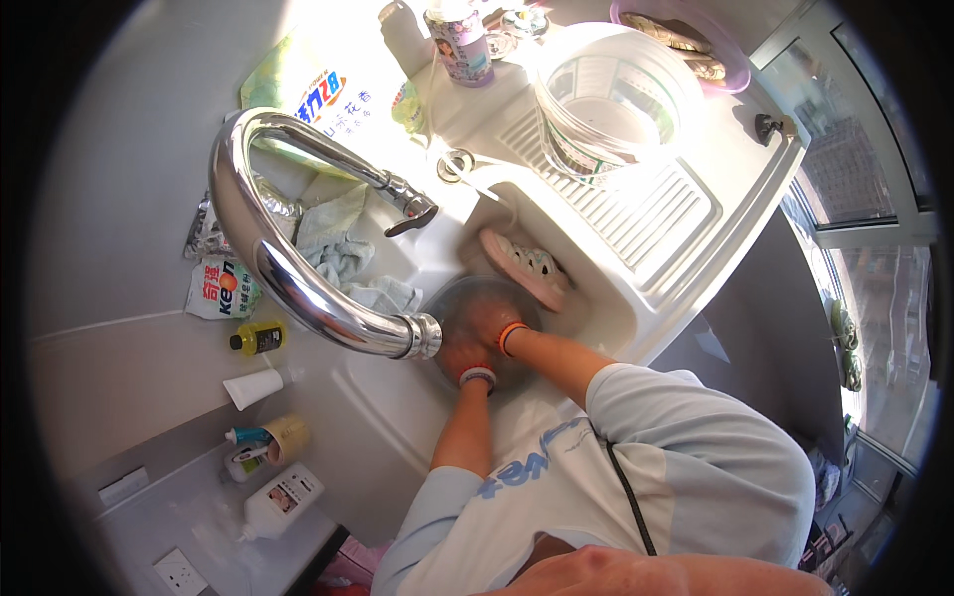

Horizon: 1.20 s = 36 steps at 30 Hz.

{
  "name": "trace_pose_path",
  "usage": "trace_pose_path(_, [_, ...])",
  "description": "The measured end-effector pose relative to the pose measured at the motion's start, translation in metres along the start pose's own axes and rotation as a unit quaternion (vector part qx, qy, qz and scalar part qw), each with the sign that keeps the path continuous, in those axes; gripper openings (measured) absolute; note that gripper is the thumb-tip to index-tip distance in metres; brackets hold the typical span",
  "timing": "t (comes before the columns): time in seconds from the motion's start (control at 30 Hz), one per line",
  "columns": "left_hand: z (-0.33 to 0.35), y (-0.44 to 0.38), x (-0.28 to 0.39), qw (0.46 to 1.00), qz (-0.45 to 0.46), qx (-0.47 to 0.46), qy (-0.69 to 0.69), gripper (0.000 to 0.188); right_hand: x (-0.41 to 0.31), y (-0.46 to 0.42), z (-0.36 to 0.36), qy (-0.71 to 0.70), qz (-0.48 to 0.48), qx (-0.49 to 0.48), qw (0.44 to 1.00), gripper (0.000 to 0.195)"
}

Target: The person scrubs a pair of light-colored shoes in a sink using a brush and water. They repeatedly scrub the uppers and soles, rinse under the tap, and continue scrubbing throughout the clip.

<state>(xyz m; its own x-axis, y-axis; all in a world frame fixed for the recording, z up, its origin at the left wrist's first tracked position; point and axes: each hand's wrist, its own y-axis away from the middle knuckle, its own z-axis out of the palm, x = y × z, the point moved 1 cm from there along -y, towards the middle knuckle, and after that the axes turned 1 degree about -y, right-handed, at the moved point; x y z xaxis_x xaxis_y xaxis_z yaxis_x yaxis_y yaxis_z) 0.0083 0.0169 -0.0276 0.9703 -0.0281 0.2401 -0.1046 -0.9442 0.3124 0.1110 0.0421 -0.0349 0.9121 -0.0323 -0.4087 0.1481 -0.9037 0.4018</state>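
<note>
My left hand [463,357] and my right hand [493,316] are both down in murky grey water inside a round basin [538,298] in the white sink. The cloudy water blurs the fingers, and whatever they may be touching is hidden. Orange-red bands circle both wrists, with a pale one also on the left. Against the sink wall just beyond the basin leans a pink and white shoe [526,267], tilted on its side. A chrome faucet [261,246] arches over from the left, its spout end [425,335] close to the basin rim.
A ribbed drainboard [641,223] carries a white plastic bucket [611,104]. Wet cloths [335,246] lie behind the faucet. Detergent bags [223,287], a yellow bottle [258,337] and a white tube [253,388] line the left side. A purple basin [734,59] stands far right.
</note>
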Motion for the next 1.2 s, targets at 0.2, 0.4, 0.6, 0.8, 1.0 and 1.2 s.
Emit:
trace_pose_path(0.2, [-0.059,0.023,0.023,0.986,0.132,0.075,-0.068,0.065,0.009,0.025,-0.056,-0.172,-0.034,0.09,0.98,0.032])
trace_pose_path(0.4, [-0.041,0.028,0.013,0.964,0.187,0.065,-0.178,0.075,0.025,0.06,-0.061,-0.209,0.0,0.091,0.974,0.028])
trace_pose_path(0.6, [-0.044,-0.001,-0.008,0.952,0.083,-0.225,0.189,0.057,0.04,0.097,-0.08,-0.348,0.028,0.187,0.918,0.022])
trace_pose_path(0.8, [-0.038,-0.009,-0.024,0.614,-0.178,-0.447,0.625,0.043,0.058,0.115,-0.101,-0.37,0.032,0.259,0.892,0.019])
trace_pose_path(1.0, [-0.021,0.01,-0.037,0.439,-0.228,-0.437,0.751,0.055,0.073,0.116,-0.094,-0.445,0.092,0.229,0.861,0.018])
trace_pose_path(1.2, [-0.06,0.037,-0.013,0.359,-0.122,-0.467,0.799,0.056,0.076,0.111,-0.093,-0.439,0.081,0.224,0.866,0.018])
